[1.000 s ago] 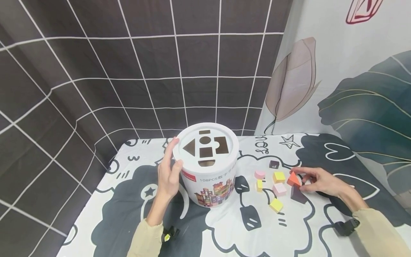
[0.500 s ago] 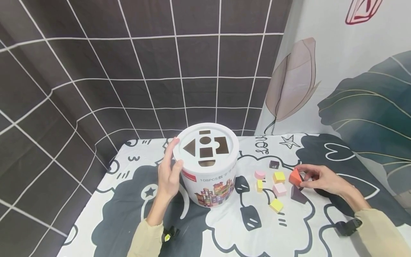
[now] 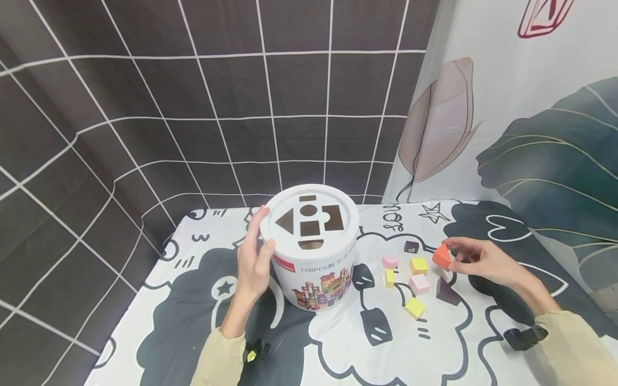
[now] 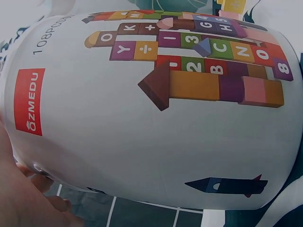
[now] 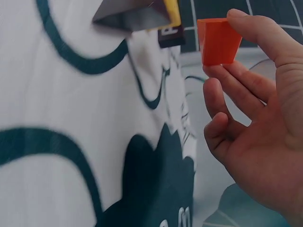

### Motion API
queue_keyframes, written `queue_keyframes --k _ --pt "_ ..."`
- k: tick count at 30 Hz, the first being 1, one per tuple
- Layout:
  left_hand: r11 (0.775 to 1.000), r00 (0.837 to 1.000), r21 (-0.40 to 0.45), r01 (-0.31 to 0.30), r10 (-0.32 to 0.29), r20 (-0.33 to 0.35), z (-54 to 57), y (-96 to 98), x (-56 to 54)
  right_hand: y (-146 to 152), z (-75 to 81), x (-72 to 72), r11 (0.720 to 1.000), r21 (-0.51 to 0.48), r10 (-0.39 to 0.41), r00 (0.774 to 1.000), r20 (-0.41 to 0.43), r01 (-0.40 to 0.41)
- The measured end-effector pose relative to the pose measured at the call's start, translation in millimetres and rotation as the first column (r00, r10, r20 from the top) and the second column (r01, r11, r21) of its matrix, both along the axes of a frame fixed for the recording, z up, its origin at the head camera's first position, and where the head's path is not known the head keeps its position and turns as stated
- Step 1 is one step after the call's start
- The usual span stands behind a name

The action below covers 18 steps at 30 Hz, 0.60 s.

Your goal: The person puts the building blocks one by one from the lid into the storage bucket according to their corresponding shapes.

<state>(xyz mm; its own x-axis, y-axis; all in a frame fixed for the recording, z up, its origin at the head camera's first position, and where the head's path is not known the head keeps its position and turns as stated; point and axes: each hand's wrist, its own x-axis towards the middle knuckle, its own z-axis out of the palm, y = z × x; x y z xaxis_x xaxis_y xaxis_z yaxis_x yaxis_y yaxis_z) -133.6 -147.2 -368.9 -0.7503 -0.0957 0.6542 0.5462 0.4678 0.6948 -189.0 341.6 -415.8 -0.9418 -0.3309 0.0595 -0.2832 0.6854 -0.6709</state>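
Observation:
My right hand pinches an orange triangular block between thumb and fingertips, above the patterned cloth. In the right wrist view, the orange block stands out between thumb and fingertips, with the other fingers bent below. A white toy-block bucket stands upright, printed with colourful blocks. Its white lid has triangular, round, square and other cut-outs. My left hand holds the bucket's left side near the lid, thumb in front and fingers round the side. Part of those fingers is hidden in the head view.
Near the right hand lie a dark triangular block, pink blocks, several yellow blocks and a small black lettered block. A dark grid-patterned curtain hangs behind the cloth.
My right hand has lifted the orange block up and away from the dark triangular block beside it. The left hand and bucket have stayed in place.

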Motion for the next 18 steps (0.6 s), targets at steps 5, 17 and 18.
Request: queue_keyframes --k 5,17,18 --pt "1.0 1.0 0.005 0.003 -0.003 -0.011 -0.9 0.0 -1.2 -10.5 13.7 1.7 1.0 -0.01 0.003 0.998 -0.069 -0.004" --pt "1.0 1.0 0.005 0.002 -0.002 0.001 -1.1 0.1 -0.8 -41.1 54.9 2.6 0.999 -0.035 0.017 0.983 -0.185 -0.024" --pt "1.0 1.0 0.006 0.0 0.0 0.002 -1.0 0.1 -0.7 -44.3 58.6 2.3 0.999 -0.031 0.017 0.982 -0.191 -0.023"
